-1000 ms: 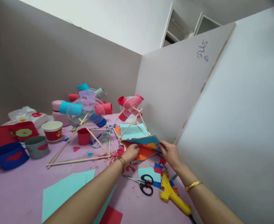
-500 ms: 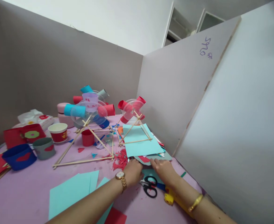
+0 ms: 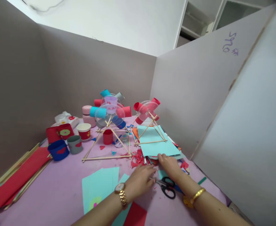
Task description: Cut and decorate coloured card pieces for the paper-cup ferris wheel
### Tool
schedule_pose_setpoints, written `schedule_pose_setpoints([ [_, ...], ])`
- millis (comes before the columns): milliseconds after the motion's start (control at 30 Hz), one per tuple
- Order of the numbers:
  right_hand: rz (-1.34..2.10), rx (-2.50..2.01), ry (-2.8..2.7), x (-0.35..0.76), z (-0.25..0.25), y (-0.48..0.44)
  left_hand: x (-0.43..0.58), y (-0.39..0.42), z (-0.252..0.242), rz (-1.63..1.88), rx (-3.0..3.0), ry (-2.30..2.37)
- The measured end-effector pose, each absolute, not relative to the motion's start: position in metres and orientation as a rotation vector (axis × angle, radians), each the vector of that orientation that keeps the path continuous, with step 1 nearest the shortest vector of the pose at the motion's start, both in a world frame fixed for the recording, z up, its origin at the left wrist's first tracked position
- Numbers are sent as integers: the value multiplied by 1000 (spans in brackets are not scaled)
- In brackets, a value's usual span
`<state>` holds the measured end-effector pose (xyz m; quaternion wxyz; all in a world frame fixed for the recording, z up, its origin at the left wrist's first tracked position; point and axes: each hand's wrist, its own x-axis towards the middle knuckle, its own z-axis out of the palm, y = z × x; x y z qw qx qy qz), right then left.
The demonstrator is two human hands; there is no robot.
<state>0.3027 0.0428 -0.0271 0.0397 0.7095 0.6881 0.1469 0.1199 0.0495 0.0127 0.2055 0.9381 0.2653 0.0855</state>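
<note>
My right hand [image 3: 168, 165] has its fingers over the near edge of a light-blue paper sheet [image 3: 155, 150], gripping it, with other paper beneath. My left hand [image 3: 140, 179] hovers low over the table, fingers stretched to the right and holding nothing visible. Its thumb is close to the tips of black-handled scissors [image 3: 168, 187], which lie between my two forearms. Red paper scraps [image 3: 139, 157] are heaped just beyond my left hand. On the light-blue sheet stands a stick frame [image 3: 149, 142] carrying a clear disc wheel with red paper tubes [image 3: 141, 108].
A larger stick frame with a wheel [image 3: 107, 157] stands left of centre. Paper rings [image 3: 58, 151], a paper cup [image 3: 83, 131] and a pink bottle [image 3: 89, 116] are behind it. Light-blue sheets [image 3: 100, 179] and red paper [image 3: 136, 215] lie in front. Grey partitions [image 3: 100, 72] enclose the table.
My left hand has let go of the paper edge and drawn back toward the scissors. My right hand stays at the edge. The view has shifted left, showing more of the table's left side.
</note>
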Motion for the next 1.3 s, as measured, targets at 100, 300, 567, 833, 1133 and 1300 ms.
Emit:
schedule_pose_setpoints([
  [100, 380, 2254, 2018, 300, -23, 44, 79, 51, 19, 342, 2525, 890],
  [300, 196, 2353, 1960, 303, -17, 57, 2, 60, 17, 389, 2398, 1150],
  [567, 75, 2476, 2015, 287, 6, 38, -56, 50, -7, 445, 2386, 1359],
  [833, -380, 2322, 2430, 200, -8, 13, -56, 33, -16, 478, 2405, 1577],
  [1133, -768, 2539, 2532, 184, -33, 12, -44, 30, -36, 555, 2496, 1449],
  [1300, -1288, 2417, 2694, 190, -24, 24, -45, 36, -51, 756, 2478, 1408],
])
